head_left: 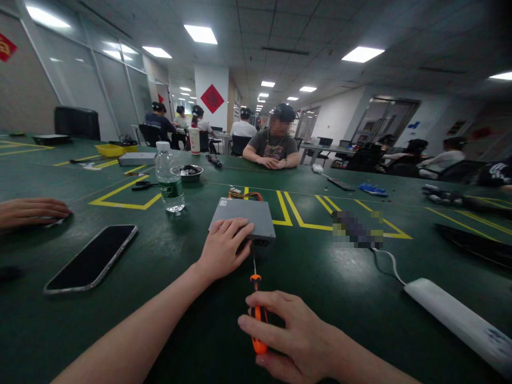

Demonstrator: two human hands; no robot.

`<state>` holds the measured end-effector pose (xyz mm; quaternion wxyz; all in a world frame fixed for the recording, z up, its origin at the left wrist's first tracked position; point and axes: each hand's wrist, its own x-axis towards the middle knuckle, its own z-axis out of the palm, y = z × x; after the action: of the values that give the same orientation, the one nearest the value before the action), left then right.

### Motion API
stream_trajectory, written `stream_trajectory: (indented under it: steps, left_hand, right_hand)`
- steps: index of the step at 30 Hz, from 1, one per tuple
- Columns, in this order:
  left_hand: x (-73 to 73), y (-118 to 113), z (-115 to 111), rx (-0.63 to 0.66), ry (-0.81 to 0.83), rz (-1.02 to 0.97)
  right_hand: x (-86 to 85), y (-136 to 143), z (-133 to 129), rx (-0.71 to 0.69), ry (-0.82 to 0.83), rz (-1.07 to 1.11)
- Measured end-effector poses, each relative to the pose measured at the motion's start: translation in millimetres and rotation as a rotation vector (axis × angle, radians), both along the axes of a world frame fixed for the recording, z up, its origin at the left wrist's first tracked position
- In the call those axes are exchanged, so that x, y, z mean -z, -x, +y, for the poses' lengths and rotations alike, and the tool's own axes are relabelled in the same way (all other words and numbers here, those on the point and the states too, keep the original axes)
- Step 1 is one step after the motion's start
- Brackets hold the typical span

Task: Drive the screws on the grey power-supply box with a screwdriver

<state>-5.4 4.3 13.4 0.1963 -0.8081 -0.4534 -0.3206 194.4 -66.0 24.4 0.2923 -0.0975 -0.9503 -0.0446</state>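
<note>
A grey metal computer power supply (262, 216) lies on the green table in front of me, a bundle of coloured wires (250, 196) coming out behind it. My left hand (226, 245) holds it down, fingers laid across the top and thumb at the near edge. In my right hand (286, 333) is an orange and black screwdriver (258, 314), gripped by the handle between thumb and fingers. Its shaft points away from me, and the tip reaches the near face of the power supply beside my left thumb. Whether it sits in a screw I cannot tell.
A water bottle (170, 184) and a metal bowl (192, 173) stand to the left, beyond a phone (94, 258). Another person's hand (34, 210) rests at far left. A white power strip (456, 320) lies right. A person (272, 141) sits opposite.
</note>
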Motion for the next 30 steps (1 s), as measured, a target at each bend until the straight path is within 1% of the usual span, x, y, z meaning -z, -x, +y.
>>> stream_trajectory:
  steps: [2,4,8,11,12,14,17,19,21,24,27,28,30]
  left_hand:
    - [0.6,-0.1,0.5,-0.002,0.000,0.003]
    - [1.1,-0.1,1.0,-0.005,0.000,0.010]
    - [1.3,-0.4,1.3,-0.007,0.001,0.009]
    - [0.9,-0.8,0.8,-0.003,0.003,0.004]
    - [0.7,-0.8,0.5,-0.004,0.003,0.004]
    - [0.2,-0.8,0.1,-0.010,0.003,0.009]
    - [-0.2,-0.5,-0.2,-0.017,-0.008,0.021]
    - [-0.4,-0.6,-0.2,-0.012,-0.012,0.025]
    - [-0.5,-0.8,-0.1,-0.007,-0.011,0.028]
    - [-1.0,-1.2,-0.1,-0.012,0.001,0.039]
    - [-1.1,-1.2,-0.2,-0.013,0.002,0.042]
    - [-1.0,-1.1,-0.1,-0.010,0.000,0.041]
    - [-0.4,-0.8,0.0,-0.005,-0.007,0.035]
  right_hand:
    - [0.6,2.6,-1.0,0.021,-0.052,0.012]
    - [3.2,4.7,-1.5,0.021,-0.073,0.077]
    - [6.3,5.2,-1.9,0.025,-0.013,0.151]
    - [1.3,4.3,-3.0,0.021,0.010,0.088]
    - [-0.8,4.4,-3.5,0.006,-0.008,0.047]
    - [-2.7,5.0,-4.2,0.033,-0.049,-0.008]
    - [2.3,5.9,-3.8,0.040,-0.094,0.046]
    - [8.1,5.7,-3.1,0.031,-0.080,0.115]
    - [11.2,5.3,-2.8,0.038,-0.024,0.156]
    - [7.0,5.8,-3.8,0.041,0.032,0.120]
    - [0.0,7.5,-4.8,0.046,-0.036,-0.015]
    - [-0.5,7.8,-4.7,0.043,-0.068,-0.027]
    - [2.4,7.7,-3.7,0.022,-0.099,0.028]
